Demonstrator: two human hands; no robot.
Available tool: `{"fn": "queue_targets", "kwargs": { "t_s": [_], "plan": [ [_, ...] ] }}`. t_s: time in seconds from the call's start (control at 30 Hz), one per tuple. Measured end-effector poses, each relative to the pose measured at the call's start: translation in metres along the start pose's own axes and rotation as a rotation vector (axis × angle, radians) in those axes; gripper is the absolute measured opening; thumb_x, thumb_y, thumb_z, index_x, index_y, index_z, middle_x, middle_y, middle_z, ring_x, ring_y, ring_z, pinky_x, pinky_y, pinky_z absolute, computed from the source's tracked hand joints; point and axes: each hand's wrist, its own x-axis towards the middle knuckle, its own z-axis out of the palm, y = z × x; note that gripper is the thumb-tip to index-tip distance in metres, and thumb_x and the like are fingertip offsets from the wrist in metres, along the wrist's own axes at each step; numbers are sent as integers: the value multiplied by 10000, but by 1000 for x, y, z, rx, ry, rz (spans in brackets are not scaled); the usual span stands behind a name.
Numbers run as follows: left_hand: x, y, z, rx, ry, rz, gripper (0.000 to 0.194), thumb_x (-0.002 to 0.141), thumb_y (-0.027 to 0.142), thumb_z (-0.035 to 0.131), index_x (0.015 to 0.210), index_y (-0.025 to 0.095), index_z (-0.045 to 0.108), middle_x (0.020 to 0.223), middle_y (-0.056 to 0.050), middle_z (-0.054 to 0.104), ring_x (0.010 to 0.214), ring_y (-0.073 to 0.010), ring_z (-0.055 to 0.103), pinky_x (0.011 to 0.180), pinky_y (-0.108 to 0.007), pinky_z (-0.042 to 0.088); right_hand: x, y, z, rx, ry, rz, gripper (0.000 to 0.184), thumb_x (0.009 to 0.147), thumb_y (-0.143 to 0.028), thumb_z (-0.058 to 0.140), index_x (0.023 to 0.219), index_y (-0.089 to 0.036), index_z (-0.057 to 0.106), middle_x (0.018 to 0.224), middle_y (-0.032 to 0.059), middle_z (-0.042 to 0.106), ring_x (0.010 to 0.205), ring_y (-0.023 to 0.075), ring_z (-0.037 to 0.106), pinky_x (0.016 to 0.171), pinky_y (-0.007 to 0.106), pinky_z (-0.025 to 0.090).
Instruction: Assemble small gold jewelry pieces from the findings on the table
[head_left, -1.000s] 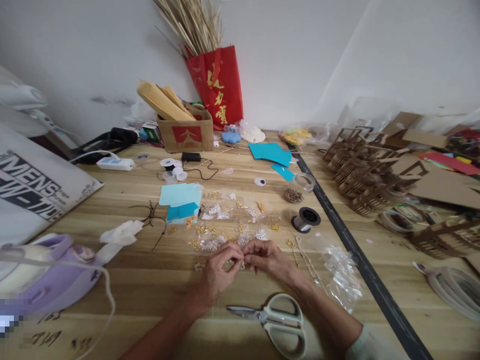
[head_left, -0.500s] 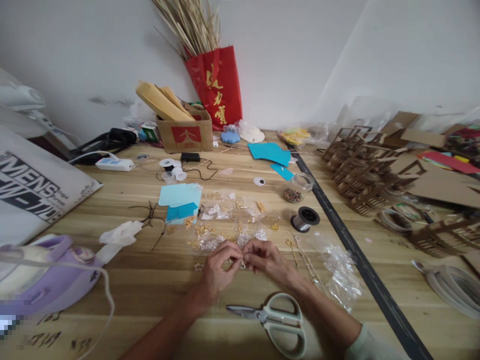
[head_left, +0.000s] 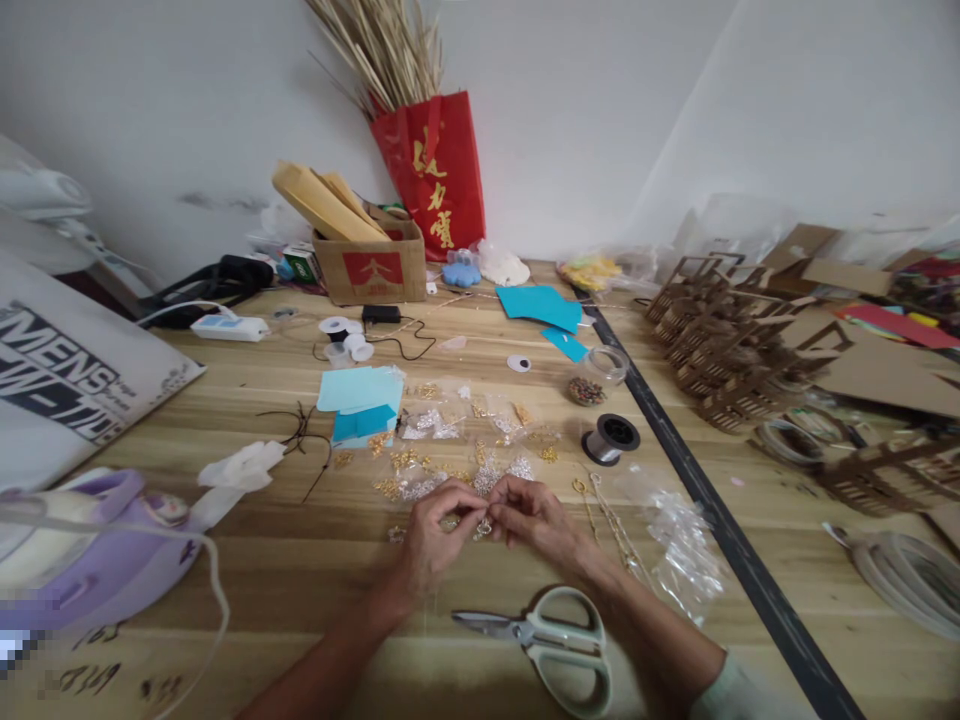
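Observation:
My left hand (head_left: pixel 431 535) and my right hand (head_left: pixel 536 515) meet fingertip to fingertip low over the wooden table (head_left: pixel 315 570). Both are pinched on a small gold and silver metal charm (head_left: pixel 482 526) that hangs between them. Just beyond my fingers lie several small clear bags of gold and silver findings (head_left: pixel 457 445). A gold chain (head_left: pixel 611 520) lies right of my right hand. White-handled scissors (head_left: pixel 551 640) rest closed on the table between my forearms.
A spool of silver wire (head_left: pixel 611 438), a dish of beads (head_left: pixel 587 390) and crumpled clear plastic (head_left: pixel 679 545) sit to the right. Blue paper (head_left: pixel 360 400), a cardboard box (head_left: pixel 371 262), a red bag (head_left: pixel 435 170), a purple bag (head_left: pixel 97 550) and brown laser-cut frames (head_left: pixel 720 350) surround the spot.
My hands have shifted slightly up and away from me, and the small charm now shows hanging between my fingertips. Nothing else on the table has moved.

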Motion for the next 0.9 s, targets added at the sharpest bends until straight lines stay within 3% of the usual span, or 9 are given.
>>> {"fn": "queue_targets", "kwargs": {
  "t_s": [0.37,0.67,0.9],
  "plan": [
    [-1,-3,-1,-124,-84,-280,134,770,264,582,699,152,594,637,4,571,621,-131,523,585,-216,397,-2,-4,0,-55,-23,19,300,762,-442,600,755,-149,538,602,-8,566,534,102,527,495,211,425],
    [-1,-4,-1,-93,-30,-277,162,786,301,555,707,160,566,634,16,527,616,-130,491,576,-221,378,-5,0,-7,-284,-91,-83,130,816,-267,548,764,-150,570,669,-6,553,591,97,471,526,194,349],
    [2,-1,-1,-153,-15,-336,170,758,315,576,694,158,561,623,18,531,607,-130,489,576,-225,381,-5,2,-8,-450,-107,-113,86,812,-224,547,774,-155,582,680,-10,551,589,100,464,523,193,337]
  ]
}}
